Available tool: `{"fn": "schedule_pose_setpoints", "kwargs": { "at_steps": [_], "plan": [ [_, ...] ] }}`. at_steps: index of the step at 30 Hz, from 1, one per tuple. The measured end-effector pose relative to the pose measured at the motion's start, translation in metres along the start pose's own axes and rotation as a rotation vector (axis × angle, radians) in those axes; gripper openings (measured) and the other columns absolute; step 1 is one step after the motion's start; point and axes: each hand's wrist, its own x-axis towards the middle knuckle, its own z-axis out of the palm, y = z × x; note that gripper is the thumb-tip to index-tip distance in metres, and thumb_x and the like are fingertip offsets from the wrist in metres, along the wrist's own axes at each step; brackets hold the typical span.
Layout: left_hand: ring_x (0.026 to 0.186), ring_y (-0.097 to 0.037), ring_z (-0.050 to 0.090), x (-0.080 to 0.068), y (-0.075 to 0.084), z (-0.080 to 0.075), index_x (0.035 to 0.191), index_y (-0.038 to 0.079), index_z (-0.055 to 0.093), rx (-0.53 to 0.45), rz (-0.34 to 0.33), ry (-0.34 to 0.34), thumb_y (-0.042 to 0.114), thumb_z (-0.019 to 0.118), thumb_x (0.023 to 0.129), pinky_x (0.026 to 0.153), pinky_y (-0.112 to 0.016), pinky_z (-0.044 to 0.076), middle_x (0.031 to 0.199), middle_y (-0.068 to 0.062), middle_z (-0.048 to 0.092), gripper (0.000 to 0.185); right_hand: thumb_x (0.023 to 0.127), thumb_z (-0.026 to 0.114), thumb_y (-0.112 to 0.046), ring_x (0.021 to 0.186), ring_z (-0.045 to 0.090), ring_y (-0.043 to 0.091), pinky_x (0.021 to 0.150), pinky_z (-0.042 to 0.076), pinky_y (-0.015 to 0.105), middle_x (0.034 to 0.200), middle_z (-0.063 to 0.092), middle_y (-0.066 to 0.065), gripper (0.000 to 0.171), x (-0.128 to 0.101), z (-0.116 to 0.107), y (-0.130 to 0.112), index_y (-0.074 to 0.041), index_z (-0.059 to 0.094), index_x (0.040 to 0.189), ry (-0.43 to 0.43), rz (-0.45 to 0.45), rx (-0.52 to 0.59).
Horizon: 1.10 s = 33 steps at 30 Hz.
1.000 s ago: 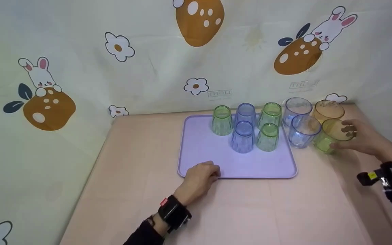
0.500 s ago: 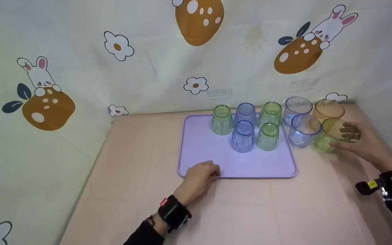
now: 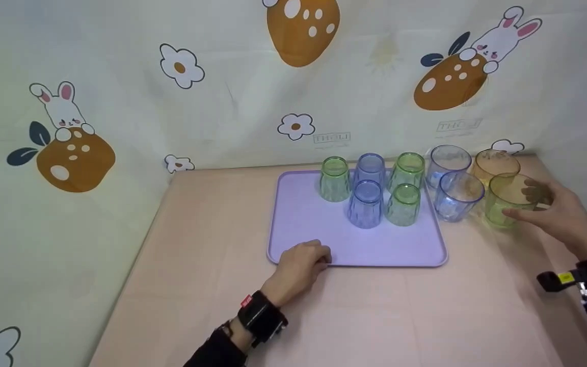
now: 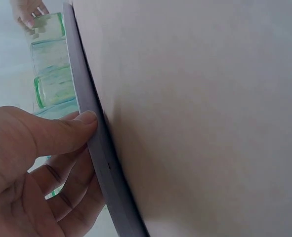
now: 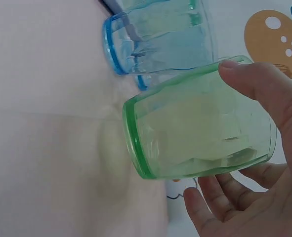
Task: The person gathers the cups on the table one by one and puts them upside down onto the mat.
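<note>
My left hand (image 3: 319,257) grips the front edge of a lilac tray (image 3: 314,219), with the thumb on top and the fingers curled underneath, as the left wrist view shows at the tray rim (image 4: 94,143). Several green and blue cups stand upside down at the tray's far end, among them a blue cup (image 3: 365,204) and a green cup (image 3: 402,205). To the right of the tray, my right hand (image 3: 520,204) wraps a green cup (image 3: 507,206) that stands upright on the table. Its thumb lies on the side of that green cup (image 5: 200,133).
Beside the held cup stand two upright blue cups (image 3: 457,196) (image 3: 449,159) and an amber cup (image 3: 496,165). A cartoon-print cloth wall (image 3: 120,102) closes the back and both sides. The peach table (image 3: 400,316) reaches toward me.
The green cup in my right hand was tilted before and now stands upright, a little further right. My left hand has stayed on the tray edge.
</note>
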Motion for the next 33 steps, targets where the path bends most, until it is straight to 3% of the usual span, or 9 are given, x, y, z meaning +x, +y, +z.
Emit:
{"fn": "schedule_pose_setpoints", "kwargs": {
  "at_steps": [3,6,7,9,14,21,28,33],
  "plan": [
    [0.080,-0.011,0.063,0.001,-0.001,0.000,0.090,0.017,0.075,0.002,0.006,0.006,0.008,0.078,0.089,0.064,-0.030,0.051,0.083,0.011,0.061,0.009,0.087,0.083,-0.027,0.124,0.038,0.048,0.091,0.044,0.020,0.143,0.036,0.037,0.100,-0.002,-0.002,-0.008,0.013,0.020,0.153,0.028,0.028,-0.029],
    [0.080,-0.011,0.064,0.001,0.000,0.000,0.091,0.017,0.075,0.000,0.002,0.002,0.009,0.078,0.090,0.064,-0.030,0.051,0.083,0.010,0.061,0.008,0.087,0.084,-0.029,0.128,0.034,0.052,0.106,0.037,0.048,0.144,0.034,0.039,0.102,-0.005,-0.004,-0.016,0.014,0.018,0.153,0.084,0.027,-0.058],
    [0.081,-0.011,0.064,0.001,0.001,0.000,0.091,0.017,0.075,0.000,0.001,0.001,0.010,0.078,0.090,0.065,-0.030,0.051,0.084,0.010,0.061,0.008,0.087,0.083,-0.029,0.129,0.032,0.053,0.107,0.033,0.058,0.145,0.032,0.039,0.102,-0.006,-0.005,-0.019,0.014,0.018,0.153,0.104,0.023,-0.065],
    [0.080,-0.012,0.064,0.001,0.001,0.000,0.091,0.017,0.076,-0.003,-0.004,-0.002,0.010,0.077,0.090,0.065,-0.030,0.051,0.084,0.010,0.062,0.007,0.088,0.082,-0.026,0.131,0.030,0.055,0.108,0.027,0.065,0.147,0.030,0.040,0.100,-0.008,-0.007,-0.025,0.014,0.018,0.153,0.149,0.008,-0.079],
    [0.080,-0.011,0.062,0.001,0.001,0.000,0.092,0.017,0.076,-0.011,-0.005,-0.004,0.010,0.077,0.090,0.065,-0.029,0.050,0.084,0.010,0.061,0.008,0.085,0.082,-0.014,0.133,0.031,0.054,0.108,0.027,0.066,0.149,0.031,0.038,0.095,-0.009,-0.007,-0.043,0.010,0.021,0.154,0.254,-0.039,-0.121],
    [0.080,-0.012,0.063,0.001,0.000,0.001,0.091,0.017,0.075,-0.012,-0.012,0.000,0.009,0.077,0.090,0.066,-0.031,0.050,0.083,0.010,0.061,0.009,0.073,0.086,0.001,0.131,0.036,0.046,0.110,0.032,0.057,0.143,0.037,0.032,0.094,-0.008,0.000,-0.066,0.006,0.033,0.151,0.352,-0.155,-0.174],
    [0.081,-0.012,0.064,0.001,0.002,0.000,0.091,0.018,0.075,0.018,-0.021,-0.010,0.011,0.078,0.089,0.065,-0.030,0.051,0.084,0.011,0.061,0.008,0.064,0.086,0.010,0.125,0.036,0.048,0.108,0.024,0.061,0.134,0.041,0.033,0.090,-0.001,0.009,-0.088,0.008,0.043,0.143,0.381,-0.313,-0.200],
    [0.080,-0.013,0.064,0.001,0.004,0.000,0.090,0.018,0.075,0.044,-0.025,-0.016,0.010,0.078,0.089,0.062,-0.029,0.051,0.083,0.010,0.061,0.008,0.061,0.086,0.012,0.127,0.032,0.051,0.103,0.025,0.066,0.135,0.039,0.035,0.091,0.004,0.015,-0.099,0.007,0.044,0.141,0.351,-0.368,-0.238]
  ]
}}
